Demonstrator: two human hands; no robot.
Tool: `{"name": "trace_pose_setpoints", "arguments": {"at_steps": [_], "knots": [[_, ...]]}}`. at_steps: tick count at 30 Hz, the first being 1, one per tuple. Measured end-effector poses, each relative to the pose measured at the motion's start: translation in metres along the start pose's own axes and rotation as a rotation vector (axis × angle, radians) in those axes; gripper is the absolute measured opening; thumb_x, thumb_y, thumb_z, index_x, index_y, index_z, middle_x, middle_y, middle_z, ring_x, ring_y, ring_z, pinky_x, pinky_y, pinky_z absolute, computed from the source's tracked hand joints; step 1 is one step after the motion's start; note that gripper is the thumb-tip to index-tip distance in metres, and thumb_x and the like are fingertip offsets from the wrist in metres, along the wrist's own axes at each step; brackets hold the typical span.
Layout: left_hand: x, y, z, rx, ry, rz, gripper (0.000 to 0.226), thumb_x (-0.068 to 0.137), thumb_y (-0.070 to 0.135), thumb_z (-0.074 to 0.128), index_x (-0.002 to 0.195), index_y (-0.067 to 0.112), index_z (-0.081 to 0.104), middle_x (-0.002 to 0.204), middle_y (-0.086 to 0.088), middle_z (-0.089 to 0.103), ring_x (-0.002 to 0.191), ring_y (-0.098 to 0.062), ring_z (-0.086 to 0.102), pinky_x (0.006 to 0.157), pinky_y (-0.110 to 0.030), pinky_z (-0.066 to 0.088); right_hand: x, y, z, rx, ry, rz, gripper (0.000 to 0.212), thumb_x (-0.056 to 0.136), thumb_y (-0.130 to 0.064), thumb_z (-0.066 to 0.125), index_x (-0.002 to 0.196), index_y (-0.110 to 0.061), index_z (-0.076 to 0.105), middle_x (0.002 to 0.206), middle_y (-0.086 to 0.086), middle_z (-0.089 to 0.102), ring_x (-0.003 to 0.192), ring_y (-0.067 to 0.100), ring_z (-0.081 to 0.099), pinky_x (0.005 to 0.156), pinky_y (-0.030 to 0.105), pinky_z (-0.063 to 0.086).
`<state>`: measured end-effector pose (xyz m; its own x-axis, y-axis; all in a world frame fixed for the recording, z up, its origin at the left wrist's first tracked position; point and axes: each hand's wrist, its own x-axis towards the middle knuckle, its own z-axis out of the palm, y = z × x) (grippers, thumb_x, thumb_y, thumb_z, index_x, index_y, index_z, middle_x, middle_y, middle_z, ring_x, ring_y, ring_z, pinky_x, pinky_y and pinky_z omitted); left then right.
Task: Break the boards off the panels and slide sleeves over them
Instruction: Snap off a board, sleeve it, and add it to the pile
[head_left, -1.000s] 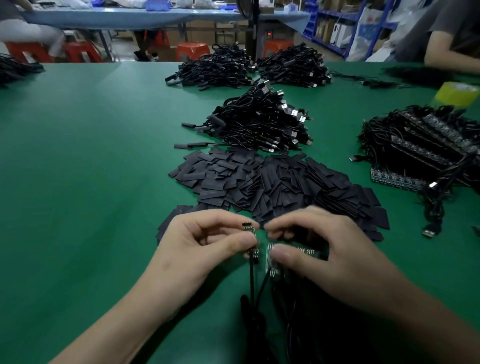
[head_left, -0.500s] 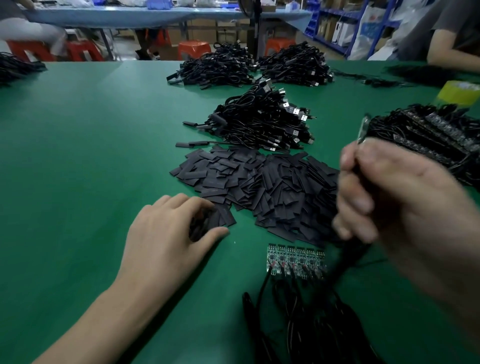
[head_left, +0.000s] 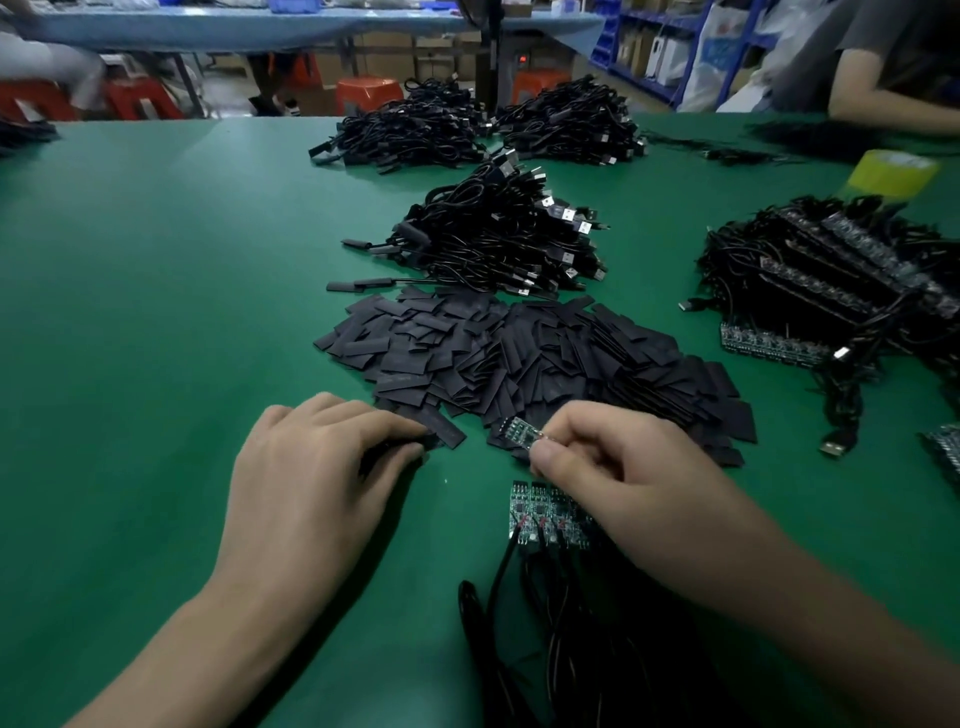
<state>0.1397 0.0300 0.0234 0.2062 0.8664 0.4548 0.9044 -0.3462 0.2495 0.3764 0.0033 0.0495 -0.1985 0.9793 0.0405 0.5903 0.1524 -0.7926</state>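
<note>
A green table (head_left: 156, 312) spreads before me, a wide heap of flat black sleeves (head_left: 545, 358) lying mid-table. At its near edge the two hands work apart: the left hand (head_left: 311, 478) and the right hand (head_left: 623, 467). Below the right lies the wired panel (head_left: 545, 514). The right pinches a single board (head_left: 519, 435), the left one sleeve (head_left: 431, 440).

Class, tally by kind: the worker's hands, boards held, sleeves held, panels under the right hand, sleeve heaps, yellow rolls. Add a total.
left hand, right hand: 2
held board: 1
held sleeve: 1
panel: 1
sleeve heap: 1
yellow roll: 1
Total: 7
</note>
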Motion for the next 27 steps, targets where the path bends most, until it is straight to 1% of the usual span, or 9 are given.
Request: {"name": "trace_pose_setpoints", "arguments": {"at_steps": [3,5,8,10,12,15,18,22,27], "knots": [[0.001,0.001,0.0,-0.055,0.068,0.101,0.008,0.089,0.041,0.073,0.094,0.036,0.078,0.092,0.022,0.072,0.093,-0.009,0.065,0.085,-0.034,0.041,0.0,-0.001,0.01,0.048,0.06,-0.028,0.027,0.095,-0.043,0.063,0.079,-0.021,0.062,0.056,-0.006,0.039,0.052,0.004,0.034,0.052,0.022,0.031],[-0.002,0.009,0.001,-0.241,0.045,0.139,0.013,0.088,0.041,0.072,0.098,0.035,0.078,0.093,0.023,0.072,0.092,-0.003,0.067,0.087,-0.029,0.047,-0.001,-0.002,0.014,0.076,0.081,-0.048,0.028,0.093,-0.042,0.066,0.079,-0.019,0.063,0.056,-0.002,0.045,0.053,0.003,0.037,0.051,0.022,0.03],[-0.009,0.026,0.003,-0.702,-0.094,0.015,0.017,0.081,0.032,0.078,0.097,0.034,0.076,0.086,0.015,0.075,0.074,-0.005,0.073,0.071,-0.016,0.054,-0.001,-0.002,0.015,0.106,0.083,-0.067,0.031,0.094,-0.041,0.067,0.076,-0.015,0.062,0.054,-0.008,0.042,0.052,0.002,0.036,0.049,0.023,0.028],[-0.011,0.032,0.007,-0.847,-0.119,-0.032,0.018,0.079,0.027,0.082,0.095,0.033,0.075,0.083,0.007,0.075,0.064,-0.011,0.074,0.066,-0.02,0.057,-0.002,-0.001,0.013,0.1,0.068,-0.069,0.037,0.095,-0.04,0.067,0.076,-0.009,0.061,0.056,-0.007,0.039,0.053,0.004,0.036,0.05,0.027,0.028],[-0.011,0.033,0.007,-0.844,-0.103,0.002,0.018,0.079,0.03,0.081,0.096,0.034,0.076,0.081,0.008,0.075,0.065,-0.009,0.073,0.069,-0.02,0.056,-0.002,0.0,0.012,0.099,0.076,-0.07,0.039,0.095,-0.038,0.066,0.076,-0.005,0.06,0.057,-0.005,0.04,0.054,0.006,0.036,0.05,0.028,0.028],[-0.01,0.033,0.004,-0.638,-0.035,0.169,0.026,0.08,0.04,0.081,0.104,0.034,0.075,0.085,0.013,0.072,0.077,-0.006,0.069,0.074,-0.017,0.051,-0.002,0.0,0.012,0.115,0.127,-0.058,0.042,0.096,-0.037,0.065,0.075,-0.001,0.059,0.056,-0.005,0.037,0.053,0.007,0.033,0.05,0.03,0.026],[-0.012,0.034,0.005,-0.541,0.039,0.243,0.026,0.081,0.033,0.081,0.105,0.024,0.077,0.09,0.015,0.071,0.081,-0.001,0.067,0.076,-0.016,0.051,-0.003,0.001,0.013,0.145,0.106,-0.045,0.042,0.097,-0.04,0.064,0.077,-0.003,0.061,0.056,-0.005,0.04,0.053,0.007,0.035,0.051,0.035,0.027],[-0.01,0.029,0.004,-0.582,0.083,0.1,0.023,0.079,0.038,0.079,0.098,0.027,0.08,0.091,0.021,0.074,0.084,0.001,0.07,0.079,-0.015,0.051,-0.003,0.006,0.004,0.238,0.072,0.008,0.05,0.095,-0.062,0.044,0.09,-0.02,0.07,0.057,-0.014,0.046,0.051,0.0,0.04,0.055,0.021,0.031],[-0.009,0.026,0.005,-0.677,0.074,0.0,0.021,0.074,0.039,0.08,0.094,0.032,0.08,0.088,0.023,0.075,0.083,-0.002,0.072,0.078,-0.014,0.052,-0.007,0.014,-0.01,0.108,-0.08,-0.008,0.042,0.098,-0.052,0.038,0.08,-0.025,0.065,0.058,-0.006,0.038,0.054,0.008,0.038,0.056,0.029,0.033]]}}
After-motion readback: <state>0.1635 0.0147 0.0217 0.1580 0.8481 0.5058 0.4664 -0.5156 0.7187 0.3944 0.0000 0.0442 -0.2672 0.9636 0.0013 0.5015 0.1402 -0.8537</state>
